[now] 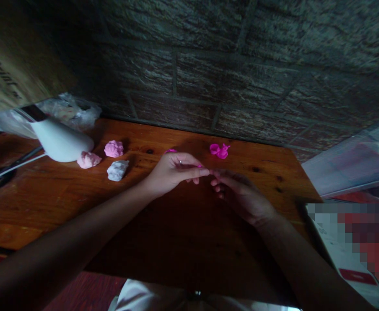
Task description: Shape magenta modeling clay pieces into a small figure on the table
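One small pink bit [199, 166] is pinched in the left hand [173, 172], mid-frame; the right hand [243, 194] meets those fingertips, holding what I can't tell. Pink pieces [222, 151] lie right of centre.

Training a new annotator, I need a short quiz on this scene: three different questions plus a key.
1. What does the bare left hand hold at its fingertips: A) a black cable, B) a small bright-pink piece, C) a plastic bag?
2. True or false: the rough white lump lies on the brown wooden table, untouched by the bare right hand.
3. How many rough light-pink lumps lie left of the hands?
Key: 1 B; 2 true; 3 two.
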`<action>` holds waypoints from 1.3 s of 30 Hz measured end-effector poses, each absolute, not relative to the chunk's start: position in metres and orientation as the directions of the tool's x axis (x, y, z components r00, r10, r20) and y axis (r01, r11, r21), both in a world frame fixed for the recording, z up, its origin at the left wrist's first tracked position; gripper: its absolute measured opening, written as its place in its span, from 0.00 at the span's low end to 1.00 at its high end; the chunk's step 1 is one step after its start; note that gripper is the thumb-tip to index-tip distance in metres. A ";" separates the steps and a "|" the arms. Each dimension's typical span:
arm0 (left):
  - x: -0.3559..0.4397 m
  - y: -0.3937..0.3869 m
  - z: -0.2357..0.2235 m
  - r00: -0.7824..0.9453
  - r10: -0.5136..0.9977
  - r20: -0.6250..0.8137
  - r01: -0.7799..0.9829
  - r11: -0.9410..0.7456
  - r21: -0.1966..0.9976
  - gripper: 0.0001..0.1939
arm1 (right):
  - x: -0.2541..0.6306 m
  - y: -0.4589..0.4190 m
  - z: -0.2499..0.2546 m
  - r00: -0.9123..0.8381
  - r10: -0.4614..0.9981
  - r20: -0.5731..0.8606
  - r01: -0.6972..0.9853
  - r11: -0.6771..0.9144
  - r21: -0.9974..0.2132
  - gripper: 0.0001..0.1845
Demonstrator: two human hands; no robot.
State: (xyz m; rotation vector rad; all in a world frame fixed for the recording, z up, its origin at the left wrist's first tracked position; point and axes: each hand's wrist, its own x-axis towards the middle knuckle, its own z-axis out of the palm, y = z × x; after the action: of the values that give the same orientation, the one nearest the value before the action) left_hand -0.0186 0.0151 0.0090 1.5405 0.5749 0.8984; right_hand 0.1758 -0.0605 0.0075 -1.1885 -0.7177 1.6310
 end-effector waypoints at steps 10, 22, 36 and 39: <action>-0.018 0.016 0.005 0.616 0.761 0.203 -0.167 -0.126 0.978 0.13 | 0.175 -0.060 0.007 -0.053 0.944 -0.325 -0.303 -0.325 -0.896 0.18; -0.016 0.016 0.002 0.666 0.722 0.186 -0.233 -0.035 0.972 0.12 | 0.175 -0.061 0.005 -0.088 0.961 -0.264 -0.201 -0.277 -0.940 0.16; -0.015 0.013 0.007 0.656 0.750 0.079 -0.234 0.103 0.967 0.18 | 0.174 -0.061 0.006 0.005 0.993 -0.116 -0.087 -0.115 -0.990 0.17; -0.013 0.011 0.004 0.673 0.740 -0.014 -0.253 0.248 0.935 0.20 | 0.173 -0.065 0.008 0.122 0.982 0.145 0.072 0.137 -0.988 0.11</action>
State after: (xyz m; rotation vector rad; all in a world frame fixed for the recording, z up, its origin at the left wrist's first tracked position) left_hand -0.0131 0.0106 0.0042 1.1289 0.5131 0.7181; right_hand 0.1727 -0.0645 0.0080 -1.2066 -1.2249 0.9815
